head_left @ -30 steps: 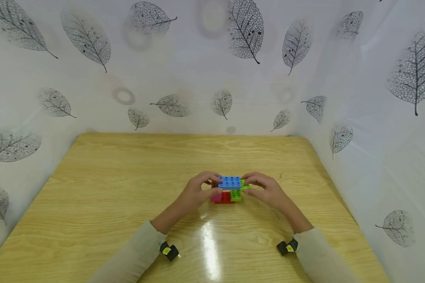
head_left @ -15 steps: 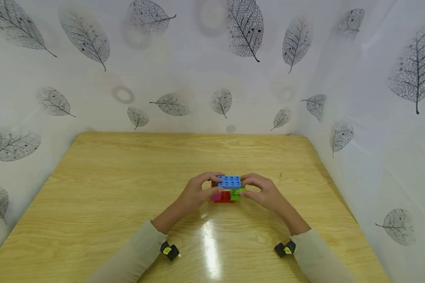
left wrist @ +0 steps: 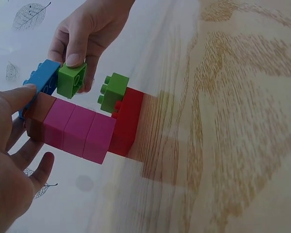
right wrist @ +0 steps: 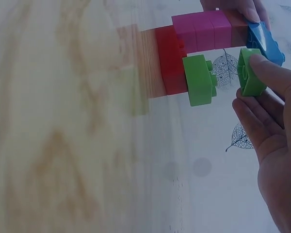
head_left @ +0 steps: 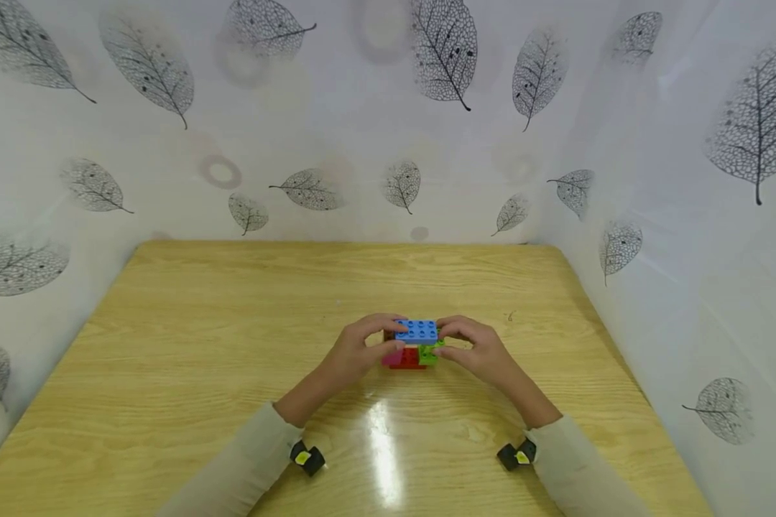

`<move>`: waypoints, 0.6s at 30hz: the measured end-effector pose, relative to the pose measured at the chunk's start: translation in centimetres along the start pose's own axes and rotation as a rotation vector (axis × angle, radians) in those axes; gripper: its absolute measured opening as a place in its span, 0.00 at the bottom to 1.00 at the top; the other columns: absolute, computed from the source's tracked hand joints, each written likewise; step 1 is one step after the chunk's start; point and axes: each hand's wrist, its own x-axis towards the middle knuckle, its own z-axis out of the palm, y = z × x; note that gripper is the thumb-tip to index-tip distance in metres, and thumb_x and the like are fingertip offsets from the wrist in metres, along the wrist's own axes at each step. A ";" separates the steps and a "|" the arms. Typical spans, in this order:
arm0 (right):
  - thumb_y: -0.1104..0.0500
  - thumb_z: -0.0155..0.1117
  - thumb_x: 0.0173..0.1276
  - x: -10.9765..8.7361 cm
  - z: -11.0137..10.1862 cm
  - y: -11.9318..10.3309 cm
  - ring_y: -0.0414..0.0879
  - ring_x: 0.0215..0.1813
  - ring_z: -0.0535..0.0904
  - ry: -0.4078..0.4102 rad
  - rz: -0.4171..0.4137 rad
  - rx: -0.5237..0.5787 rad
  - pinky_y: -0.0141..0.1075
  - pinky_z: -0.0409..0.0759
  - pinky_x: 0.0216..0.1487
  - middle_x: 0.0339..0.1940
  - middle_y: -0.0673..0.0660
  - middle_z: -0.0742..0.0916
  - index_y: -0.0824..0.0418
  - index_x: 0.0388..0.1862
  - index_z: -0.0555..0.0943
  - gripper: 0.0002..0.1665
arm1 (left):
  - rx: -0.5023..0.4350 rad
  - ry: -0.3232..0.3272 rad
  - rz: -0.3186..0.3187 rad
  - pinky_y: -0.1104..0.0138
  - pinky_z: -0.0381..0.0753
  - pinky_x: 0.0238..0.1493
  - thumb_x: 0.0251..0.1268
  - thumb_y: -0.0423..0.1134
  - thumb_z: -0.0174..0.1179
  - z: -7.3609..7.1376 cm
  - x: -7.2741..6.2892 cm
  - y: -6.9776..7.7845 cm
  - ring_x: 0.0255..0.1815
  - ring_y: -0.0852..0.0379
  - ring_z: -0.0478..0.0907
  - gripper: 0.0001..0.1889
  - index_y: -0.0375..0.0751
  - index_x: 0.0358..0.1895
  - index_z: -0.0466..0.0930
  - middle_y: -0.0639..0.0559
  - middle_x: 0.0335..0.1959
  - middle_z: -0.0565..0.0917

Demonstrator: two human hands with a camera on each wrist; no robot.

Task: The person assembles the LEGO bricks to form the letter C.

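Observation:
A toy brick structure stands on the table: a red base brick (left wrist: 128,119), a column of pink bricks (left wrist: 78,128) at one end, and a brown brick (left wrist: 40,111) above them. A blue brick (head_left: 417,331) caps the column and juts out to the right. My left hand (head_left: 356,347) grips the structure's top around the blue and brown bricks. A green brick (right wrist: 198,80) sits on the red base's other end. Between thumb and fingers, my right hand (head_left: 480,347) pinches a second green brick (right wrist: 252,73), hollow side down, above the lower green one with a gap between.
The wood-grain table (head_left: 233,301) spreads around the structure. White cloth (head_left: 336,129) printed with leaves rises behind the table and along both sides. A dark camera is strapped near each wrist.
My right hand has moved slightly left, bringing its green brick from beside the blue brick's right end to partly beneath it. The left hand keeps its hold; the view shifts slightly.

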 end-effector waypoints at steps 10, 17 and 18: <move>0.65 0.74 0.62 0.0 0.2 -0.1 0.48 0.57 0.83 0.011 -0.003 -0.021 0.53 0.83 0.54 0.53 0.56 0.86 0.55 0.41 0.84 0.11 | 0.029 0.006 0.017 0.54 0.81 0.58 0.70 0.39 0.63 0.1 -0.1 0.2 0.66 0.51 0.75 0.13 0.52 0.56 0.84 0.54 0.65 0.79; 0.64 0.75 0.62 0.1 0.3 -0.2 0.48 0.56 0.83 0.017 -0.048 -0.080 0.53 0.84 0.52 0.53 0.55 0.86 0.54 0.42 0.84 0.12 | 0.036 0.004 0.004 0.54 0.82 0.56 0.71 0.39 0.63 0.0 -0.1 0.2 0.65 0.51 0.76 0.14 0.52 0.56 0.84 0.53 0.65 0.79; 0.64 0.75 0.62 0.1 0.3 -0.2 0.48 0.56 0.83 0.017 -0.055 -0.084 0.52 0.84 0.52 0.53 0.55 0.86 0.54 0.42 0.84 0.12 | 0.037 0.004 0.003 0.54 0.82 0.56 0.71 0.39 0.63 0.0 -0.1 0.2 0.65 0.51 0.76 0.14 0.51 0.56 0.84 0.52 0.65 0.79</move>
